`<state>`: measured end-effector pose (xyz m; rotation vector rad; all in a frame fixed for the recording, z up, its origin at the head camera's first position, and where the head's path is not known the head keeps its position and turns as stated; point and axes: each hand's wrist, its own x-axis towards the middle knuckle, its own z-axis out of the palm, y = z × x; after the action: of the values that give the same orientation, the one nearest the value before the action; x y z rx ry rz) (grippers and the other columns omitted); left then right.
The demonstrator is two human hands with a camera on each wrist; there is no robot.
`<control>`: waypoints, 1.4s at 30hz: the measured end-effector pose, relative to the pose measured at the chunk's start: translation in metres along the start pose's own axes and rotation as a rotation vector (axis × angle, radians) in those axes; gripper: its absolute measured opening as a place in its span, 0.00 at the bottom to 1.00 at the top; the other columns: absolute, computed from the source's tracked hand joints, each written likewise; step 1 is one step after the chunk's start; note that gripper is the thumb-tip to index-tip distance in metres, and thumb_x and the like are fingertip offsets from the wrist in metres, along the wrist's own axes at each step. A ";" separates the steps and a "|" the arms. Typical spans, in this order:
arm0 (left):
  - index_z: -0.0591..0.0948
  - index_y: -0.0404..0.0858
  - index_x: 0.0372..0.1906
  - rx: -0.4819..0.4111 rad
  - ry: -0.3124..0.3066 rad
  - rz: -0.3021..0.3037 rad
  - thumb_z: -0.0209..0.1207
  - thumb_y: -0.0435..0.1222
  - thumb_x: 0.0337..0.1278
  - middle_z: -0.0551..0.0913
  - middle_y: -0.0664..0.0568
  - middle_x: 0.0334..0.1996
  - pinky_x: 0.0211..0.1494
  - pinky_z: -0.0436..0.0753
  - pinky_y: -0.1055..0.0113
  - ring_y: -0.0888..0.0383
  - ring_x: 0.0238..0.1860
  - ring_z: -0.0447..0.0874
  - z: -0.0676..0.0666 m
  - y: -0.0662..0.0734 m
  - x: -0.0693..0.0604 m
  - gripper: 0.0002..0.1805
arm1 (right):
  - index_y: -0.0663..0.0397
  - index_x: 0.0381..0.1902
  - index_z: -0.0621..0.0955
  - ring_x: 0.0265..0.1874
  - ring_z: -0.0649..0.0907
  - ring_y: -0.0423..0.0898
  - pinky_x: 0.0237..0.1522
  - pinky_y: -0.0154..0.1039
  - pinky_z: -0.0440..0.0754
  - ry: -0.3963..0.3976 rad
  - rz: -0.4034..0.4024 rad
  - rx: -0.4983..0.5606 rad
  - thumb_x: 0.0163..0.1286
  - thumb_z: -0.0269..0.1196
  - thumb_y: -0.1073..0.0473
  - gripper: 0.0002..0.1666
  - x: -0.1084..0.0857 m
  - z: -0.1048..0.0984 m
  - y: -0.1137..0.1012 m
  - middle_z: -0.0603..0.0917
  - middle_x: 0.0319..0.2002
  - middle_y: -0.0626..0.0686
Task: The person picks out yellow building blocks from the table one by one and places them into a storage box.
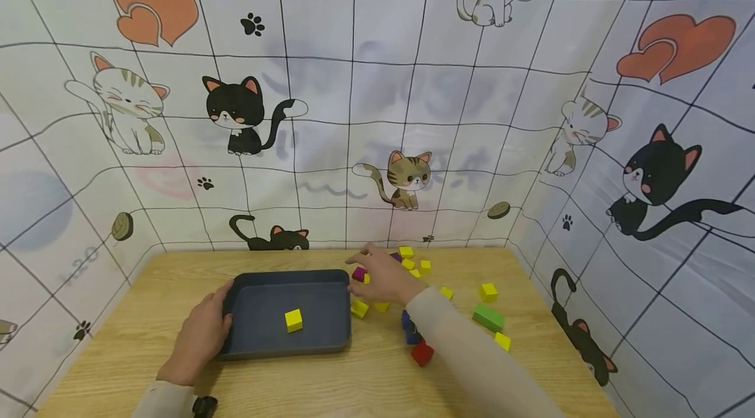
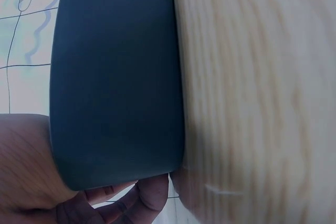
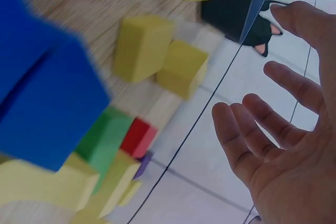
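My left hand (image 1: pixel 199 333) holds the left end of a dark grey tray (image 1: pixel 289 351). In the left wrist view the tray (image 2: pixel 118 77) covers much of that hand, and the fingers show beyond its end. Inside the tray lies one yellow block (image 1: pixel 293 321). Just right of the tray, my right hand (image 1: pixel 386 277) hovers over scattered blocks. The right wrist view shows its fingers (image 3: pixel 231 129) spread, with nothing between them. Nearby are a magenta block (image 1: pixel 359 274) and a yellow block (image 1: pixel 359 308), partly hidden by other things.
Blue blocks (image 1: pixel 409 329) and a red block (image 1: pixel 422 354) sit near my right forearm. Farther right lie a green block (image 1: pixel 488 317) and yellow blocks (image 1: pixel 488 292). A cat-printed sheet (image 1: pixel 330 90) rises behind the wooden table (image 1: pixel 307 388).
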<state>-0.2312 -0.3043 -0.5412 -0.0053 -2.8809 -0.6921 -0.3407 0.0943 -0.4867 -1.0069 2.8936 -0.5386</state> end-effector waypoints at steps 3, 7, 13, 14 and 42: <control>0.66 0.24 0.88 -0.002 0.000 -0.004 0.67 0.23 0.74 0.83 0.17 0.64 0.47 0.91 0.36 0.29 0.50 0.94 0.001 0.000 -0.001 0.42 | 0.47 0.79 0.85 0.69 0.84 0.55 0.76 0.55 0.87 0.005 0.008 -0.002 0.80 0.77 0.44 0.35 -0.002 0.000 0.009 0.83 0.72 0.56; 0.66 0.24 0.88 0.001 -0.003 -0.011 0.67 0.24 0.75 0.83 0.16 0.66 0.49 0.91 0.34 0.25 0.53 0.93 0.001 0.000 -0.001 0.42 | 0.50 0.75 0.87 0.69 0.84 0.57 0.77 0.56 0.86 -0.010 0.035 -0.001 0.78 0.80 0.49 0.32 -0.003 0.004 0.018 0.84 0.71 0.57; 0.65 0.25 0.89 0.008 -0.014 -0.013 0.67 0.24 0.76 0.80 0.14 0.69 0.54 0.91 0.32 0.20 0.59 0.90 0.001 0.001 -0.002 0.42 | 0.47 0.72 0.90 0.65 0.84 0.55 0.75 0.55 0.87 -0.049 0.071 0.012 0.77 0.81 0.54 0.29 -0.002 0.013 0.027 0.86 0.67 0.56; 0.65 0.25 0.89 0.008 -0.013 -0.012 0.67 0.24 0.76 0.80 0.14 0.69 0.54 0.91 0.31 0.20 0.59 0.90 0.001 0.001 -0.002 0.42 | 0.48 0.72 0.90 0.64 0.84 0.55 0.74 0.55 0.87 -0.050 0.066 0.019 0.77 0.81 0.55 0.29 -0.001 0.013 0.028 0.87 0.66 0.56; 0.66 0.24 0.88 0.006 0.006 -0.007 0.67 0.24 0.75 0.82 0.15 0.68 0.56 0.91 0.30 0.20 0.60 0.91 0.001 0.001 -0.001 0.41 | 0.52 0.64 0.94 0.63 0.90 0.51 0.75 0.51 0.88 -0.081 0.079 0.037 0.75 0.81 0.65 0.21 0.005 0.009 0.024 0.95 0.61 0.52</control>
<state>-0.2299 -0.3029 -0.5415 0.0071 -2.8783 -0.6830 -0.3574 0.1057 -0.5024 -0.8847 2.8277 -0.5321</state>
